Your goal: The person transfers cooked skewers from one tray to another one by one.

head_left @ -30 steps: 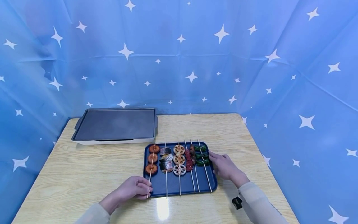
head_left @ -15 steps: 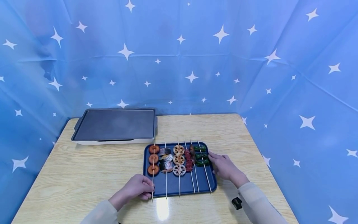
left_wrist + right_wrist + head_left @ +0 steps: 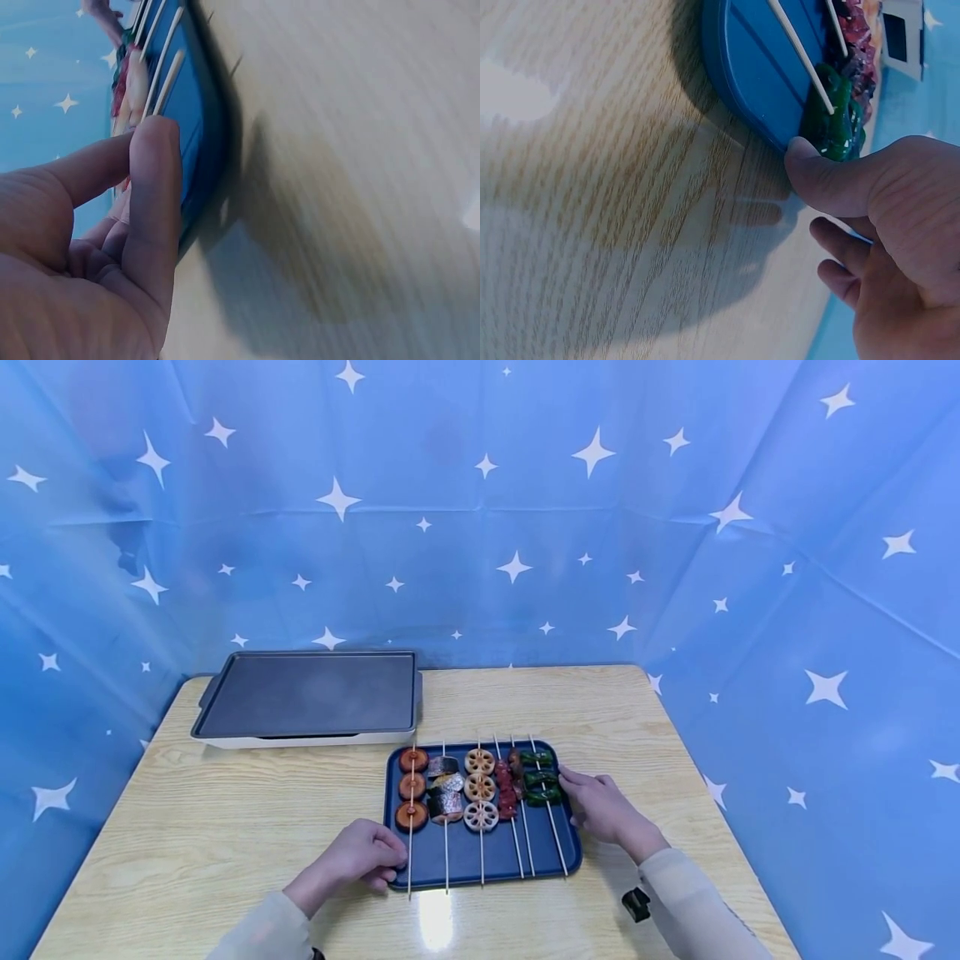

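A dark blue tray bears several skewers in a row. Leftmost is a mushroom-like skewer of brown round caps; beside it lie a fish skewer, a lotus root skewer, dark red meat skewers and a green pepper skewer. My left hand is at the tray's front left corner, its fingertips just left of the leftmost stick. In the left wrist view the thumb hides part of the stick ends. My right hand holds the tray's right rim, its thumb against the edge.
A dark flat griddle on a white base stands at the table's back left. The wooden table ends at a blue star-patterned curtain behind and at the sides. A black band shows at the right sleeve.
The leftmost skewer's stick swung right, coming nearly straight, while my left hand pinched its end. That hand has since let go and drawn slightly left. My right hand stays put.
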Motion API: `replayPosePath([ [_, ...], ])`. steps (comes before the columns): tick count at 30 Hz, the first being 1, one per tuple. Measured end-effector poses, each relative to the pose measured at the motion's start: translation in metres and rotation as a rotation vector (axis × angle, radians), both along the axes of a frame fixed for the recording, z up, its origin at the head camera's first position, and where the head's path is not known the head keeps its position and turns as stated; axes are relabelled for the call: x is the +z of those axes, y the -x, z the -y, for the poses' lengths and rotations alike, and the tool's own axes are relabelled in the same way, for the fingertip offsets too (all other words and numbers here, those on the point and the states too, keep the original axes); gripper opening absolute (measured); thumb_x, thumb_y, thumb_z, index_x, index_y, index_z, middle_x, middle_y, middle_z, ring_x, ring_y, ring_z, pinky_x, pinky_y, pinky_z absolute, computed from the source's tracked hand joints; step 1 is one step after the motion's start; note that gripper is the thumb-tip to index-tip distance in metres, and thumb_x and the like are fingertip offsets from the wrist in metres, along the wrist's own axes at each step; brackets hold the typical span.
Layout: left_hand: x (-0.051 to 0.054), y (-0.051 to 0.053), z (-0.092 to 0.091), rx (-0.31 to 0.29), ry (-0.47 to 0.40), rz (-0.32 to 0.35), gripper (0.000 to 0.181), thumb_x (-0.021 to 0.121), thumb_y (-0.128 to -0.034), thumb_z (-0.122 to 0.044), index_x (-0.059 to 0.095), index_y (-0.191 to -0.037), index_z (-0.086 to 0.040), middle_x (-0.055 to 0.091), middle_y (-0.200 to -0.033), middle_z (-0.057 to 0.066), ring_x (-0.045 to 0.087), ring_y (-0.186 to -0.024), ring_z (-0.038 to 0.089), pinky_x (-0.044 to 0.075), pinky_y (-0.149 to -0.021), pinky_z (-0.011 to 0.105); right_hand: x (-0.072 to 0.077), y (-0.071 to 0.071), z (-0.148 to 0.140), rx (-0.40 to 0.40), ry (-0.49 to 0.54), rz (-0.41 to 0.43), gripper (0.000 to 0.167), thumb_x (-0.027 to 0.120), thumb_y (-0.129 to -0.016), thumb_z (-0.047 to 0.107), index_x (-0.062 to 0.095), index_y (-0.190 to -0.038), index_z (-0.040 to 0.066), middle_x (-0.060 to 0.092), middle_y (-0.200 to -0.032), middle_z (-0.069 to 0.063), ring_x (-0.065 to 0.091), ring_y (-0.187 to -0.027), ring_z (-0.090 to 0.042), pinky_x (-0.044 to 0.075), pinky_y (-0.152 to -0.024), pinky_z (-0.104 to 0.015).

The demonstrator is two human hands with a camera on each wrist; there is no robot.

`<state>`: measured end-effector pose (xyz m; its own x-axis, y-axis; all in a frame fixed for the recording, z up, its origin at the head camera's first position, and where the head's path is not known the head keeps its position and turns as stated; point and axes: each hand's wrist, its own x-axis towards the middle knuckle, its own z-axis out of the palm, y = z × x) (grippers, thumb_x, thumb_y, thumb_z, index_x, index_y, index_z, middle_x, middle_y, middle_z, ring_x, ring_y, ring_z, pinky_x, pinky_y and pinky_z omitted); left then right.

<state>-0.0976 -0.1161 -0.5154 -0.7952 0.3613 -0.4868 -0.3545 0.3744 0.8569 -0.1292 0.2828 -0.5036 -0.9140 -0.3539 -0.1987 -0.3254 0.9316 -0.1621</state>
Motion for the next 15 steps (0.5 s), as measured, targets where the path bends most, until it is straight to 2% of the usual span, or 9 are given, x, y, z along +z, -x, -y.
replayPosePath([
  [4, 0.005, 0.005, 0.01, 0.044, 0.008, -0.016, 0.017, 0.067, -0.0882, -0.004, 0.067, -0.1, 0.008, 0.069, -0.074, 0.007, 0.062, -0.058, 0.01, 0.06, -0.055, 0.029, 0.001, 0.002, 0.001, 0.007, -0.004, 0.0, 0.066, 0.076, -0.083, 0.01, 0.047, -0.141, -0.002, 0.038, -0.154, -0.017, 0.046, -0.135, -0.034, 0.04, -0.103, -0.055],
  [8, 0.007, 0.012, 0.022, 0.112, 0.048, -0.071, 0.02, 0.063, -0.0913, -0.008, 0.064, -0.104, 0.008, 0.069, -0.077, 0.009, 0.064, -0.059, 0.013, 0.061, -0.056, 0.033, 0.001, 0.004, 0.001, 0.009, -0.001, 0.002, 0.066, 0.076, -0.083, 0.01, 0.047, -0.141, -0.002, 0.038, -0.154, -0.017, 0.047, -0.135, -0.034, 0.04, -0.102, -0.055],
  [12, 0.01, 0.02, 0.036, 0.19, 0.173, -0.196, 0.021, 0.061, -0.0939, -0.014, 0.066, -0.104, 0.003, 0.07, -0.08, 0.009, 0.066, -0.063, 0.016, 0.06, -0.056, 0.032, 0.0, 0.007, -0.002, 0.013, -0.006, -0.007, 0.067, 0.077, -0.082, 0.012, 0.048, -0.141, -0.001, 0.039, -0.154, -0.017, 0.047, -0.135, -0.034, 0.04, -0.103, -0.056],
  [15, 0.014, 0.026, 0.049, 0.193, 0.354, -0.363, 0.021, 0.059, -0.0952, -0.019, 0.068, -0.106, -0.003, 0.071, -0.084, 0.006, 0.066, -0.066, 0.015, 0.056, -0.058, 0.03, 0.0, 0.007, -0.005, 0.014, -0.006, -0.025, 0.067, 0.078, -0.081, 0.016, 0.049, -0.14, 0.0, 0.041, -0.152, -0.017, 0.047, -0.135, -0.035, 0.04, -0.103, -0.056],
])
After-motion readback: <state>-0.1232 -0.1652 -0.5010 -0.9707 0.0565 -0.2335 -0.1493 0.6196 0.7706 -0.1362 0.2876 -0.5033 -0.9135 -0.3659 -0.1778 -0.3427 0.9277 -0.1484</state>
